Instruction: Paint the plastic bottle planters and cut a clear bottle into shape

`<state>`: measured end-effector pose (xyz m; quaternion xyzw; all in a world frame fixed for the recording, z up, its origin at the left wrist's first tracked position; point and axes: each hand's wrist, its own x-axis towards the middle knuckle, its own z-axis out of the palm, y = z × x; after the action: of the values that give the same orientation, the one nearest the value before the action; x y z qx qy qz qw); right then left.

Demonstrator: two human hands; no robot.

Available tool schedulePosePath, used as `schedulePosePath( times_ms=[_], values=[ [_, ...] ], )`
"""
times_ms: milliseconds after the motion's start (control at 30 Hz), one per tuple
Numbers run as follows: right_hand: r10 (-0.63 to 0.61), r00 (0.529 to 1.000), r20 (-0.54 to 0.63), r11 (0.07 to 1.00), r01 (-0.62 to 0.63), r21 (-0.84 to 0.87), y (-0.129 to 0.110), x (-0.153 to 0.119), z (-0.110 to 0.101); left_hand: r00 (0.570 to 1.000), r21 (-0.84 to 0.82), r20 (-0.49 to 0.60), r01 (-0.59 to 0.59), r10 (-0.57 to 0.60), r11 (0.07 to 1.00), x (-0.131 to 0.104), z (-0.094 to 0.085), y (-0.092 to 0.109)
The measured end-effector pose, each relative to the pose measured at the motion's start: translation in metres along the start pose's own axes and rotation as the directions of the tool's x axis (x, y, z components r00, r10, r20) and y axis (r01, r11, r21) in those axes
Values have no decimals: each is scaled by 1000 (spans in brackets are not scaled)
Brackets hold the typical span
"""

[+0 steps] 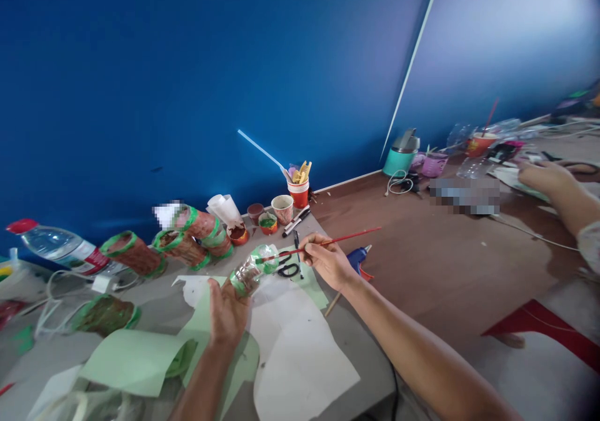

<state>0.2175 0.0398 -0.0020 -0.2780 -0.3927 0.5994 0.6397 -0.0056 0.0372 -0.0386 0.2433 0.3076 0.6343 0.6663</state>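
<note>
My left hand (229,313) is wrapped round the lower part of a clear cut plastic bottle piece (245,278), tilted up to the right. Green paint colours part of the bottle piece. My right hand (325,262) pinches a thin red paintbrush (352,234), its tip at the green area. White paper (300,358) and green paper (135,355) lie below my hands. Behind the bottle piece are black-handled scissors (287,268), a small cup of green paint (269,223) and a cup of brown paint (238,233).
Brown-painted cylinders with green rims (134,253) stand at left near a water bottle (60,246). A blue glue gun (358,258) lies beyond my right hand. A cup of tools (299,191) stands by the wall. Another person's hand (546,177) is at far right.
</note>
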Motion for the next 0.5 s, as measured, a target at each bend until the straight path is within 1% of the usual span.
schedulePosePath(
  times_ms=[167, 267, 367, 500],
  values=[
    [-55, 997, -57, 998, 54, -18, 0, 2, -1, 999, 54, 5, -46, 46, 997, 2, -3, -3],
    [-54, 998, -40, 998, 52, -33, 2, 2, -2, 997, 94, 5, -71, 71, 993, 2, -3, -4],
    [-57, 998, -21, 994, 55, -99, 5, 1, -3, 995, 119, 18, -103, 101, 988, 1, -2, -4],
    [-82, 995, -62, 976, 68, -206, 7, 1, -2, 987, 146, 31, -158, 155, 977, 1, 1, -4]
  ],
)
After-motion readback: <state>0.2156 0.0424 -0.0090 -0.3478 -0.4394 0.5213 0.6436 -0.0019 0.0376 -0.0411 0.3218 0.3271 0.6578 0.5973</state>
